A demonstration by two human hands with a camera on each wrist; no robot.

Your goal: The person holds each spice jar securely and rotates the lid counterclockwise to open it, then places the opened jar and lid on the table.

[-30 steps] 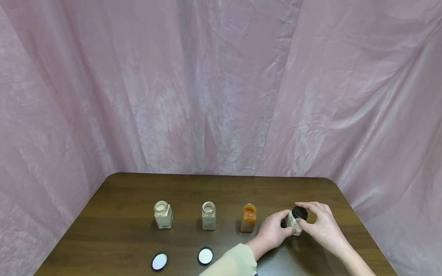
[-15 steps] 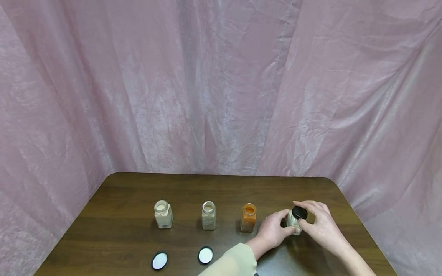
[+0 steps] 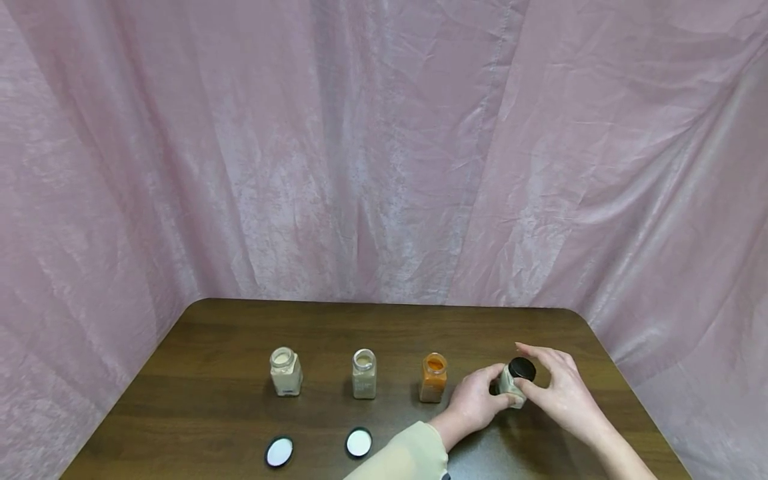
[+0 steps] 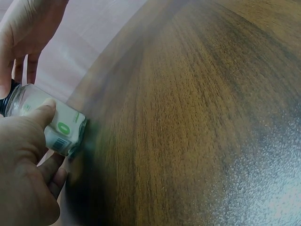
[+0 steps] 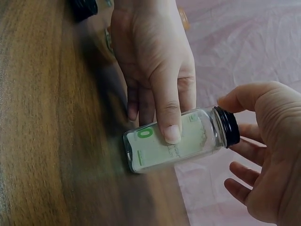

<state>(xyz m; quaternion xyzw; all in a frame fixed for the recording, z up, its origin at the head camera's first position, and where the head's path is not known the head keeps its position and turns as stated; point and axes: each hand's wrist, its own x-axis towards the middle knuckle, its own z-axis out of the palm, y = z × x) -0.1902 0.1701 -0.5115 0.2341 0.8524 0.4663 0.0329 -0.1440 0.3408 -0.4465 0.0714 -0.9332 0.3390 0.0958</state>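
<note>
A square glass spice jar [image 3: 510,390] with a black screw lid [image 3: 523,369] stands at the right of the table. My left hand [image 3: 477,401] grips its body from the left, thumb across the green-and-white label [image 5: 162,146]. To the right of the jar is my right hand [image 3: 561,390]. Its thumb rests against the lid's near side, while the other fingers are spread and raised behind the lid, apart from it in the head view. In the left wrist view the lid [image 4: 5,101] is partly covered by the right hand's fingers.
Three lidless jars stand in a row: a cream-filled jar [image 3: 286,373], a pale-filled jar [image 3: 364,377] and an orange-filled jar [image 3: 433,380]. Two upturned lids, a left lid [image 3: 279,452] and a right lid [image 3: 359,443], lie nearer. A pink curtain [image 3: 384,167] hangs behind the table [image 3: 324,327].
The right hand's fingers have lifted away from the back of the lid, while its thumb stays by it. The left hand keeps holding the jar in place.
</note>
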